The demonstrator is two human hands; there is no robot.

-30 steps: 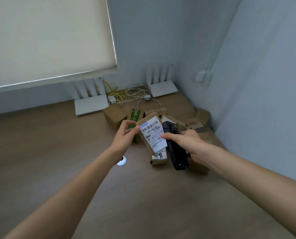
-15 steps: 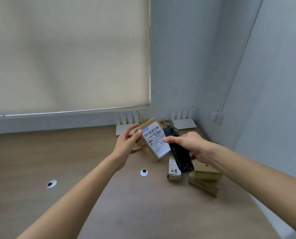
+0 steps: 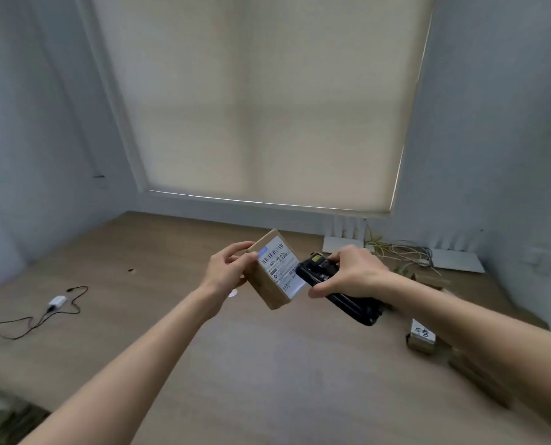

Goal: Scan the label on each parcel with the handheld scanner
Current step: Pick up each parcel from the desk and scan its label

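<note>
- Left hand (image 3: 227, 271) grips a brown parcel (image 3: 272, 277) by its left edge, held tilted above the surface (image 3: 235, 358).
- White label (image 3: 282, 268) with barcodes on the parcel's face, turned toward the camera.
- Right hand (image 3: 352, 273) holds a black scanner (image 3: 335, 289), its head end just beside the label's right edge; touching or not, can't tell.
- Small box (image 3: 421, 339) with handwriting on its top sits on the surface at right, more cardboard beside it.
- Two white routers (image 3: 454, 260) and tangled cables (image 3: 396, 250) at the back right.
- White adapter (image 3: 57, 300) with a black cord at left.
- Blind (image 3: 261, 101) down over the window.
</note>
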